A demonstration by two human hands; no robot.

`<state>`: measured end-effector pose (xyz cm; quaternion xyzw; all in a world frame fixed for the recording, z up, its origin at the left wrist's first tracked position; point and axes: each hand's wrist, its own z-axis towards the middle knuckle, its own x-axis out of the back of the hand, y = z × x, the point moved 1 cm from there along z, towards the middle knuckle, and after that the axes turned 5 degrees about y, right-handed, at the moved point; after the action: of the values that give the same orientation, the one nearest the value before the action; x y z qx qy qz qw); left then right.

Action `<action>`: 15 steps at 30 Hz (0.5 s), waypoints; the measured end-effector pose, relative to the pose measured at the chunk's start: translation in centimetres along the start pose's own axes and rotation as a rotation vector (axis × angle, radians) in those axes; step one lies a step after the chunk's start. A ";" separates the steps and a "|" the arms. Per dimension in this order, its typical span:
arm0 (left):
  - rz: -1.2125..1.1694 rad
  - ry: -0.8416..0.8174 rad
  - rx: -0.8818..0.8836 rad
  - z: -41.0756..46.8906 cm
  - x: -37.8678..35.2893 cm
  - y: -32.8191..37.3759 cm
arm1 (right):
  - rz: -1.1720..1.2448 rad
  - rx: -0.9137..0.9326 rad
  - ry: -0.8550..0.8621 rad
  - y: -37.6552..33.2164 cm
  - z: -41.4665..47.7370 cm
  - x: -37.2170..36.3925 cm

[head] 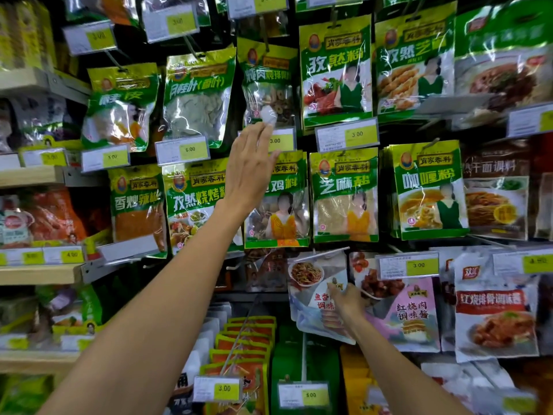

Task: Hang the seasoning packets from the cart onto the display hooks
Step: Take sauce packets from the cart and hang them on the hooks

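The left hand reaches from the lower left up to the centre of the frame, arm nearly straight. Its fingers are straight and pressed together, tips at the lower edge of a green packet beside a price tag. A white blur at the tips is hard to make out. Lower, right of centre, the right hand grips a white seasoning packet, fingers curled on it, their tips hard to see. The packet stands roughly upright, slightly tilted, long axis near vertical, top edge up at a display hook.
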<state>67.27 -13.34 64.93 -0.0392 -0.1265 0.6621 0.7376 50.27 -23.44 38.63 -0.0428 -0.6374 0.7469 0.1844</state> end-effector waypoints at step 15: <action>-0.722 -0.051 0.234 -12.8 3.7 11.8 | -0.019 0.184 0.060 3.7 -13.9 10.1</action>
<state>59.25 -6.88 50.45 0.1092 -0.0740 0.3703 0.9195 44.23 -7.51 34.27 -0.0418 -0.5606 0.7989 0.2138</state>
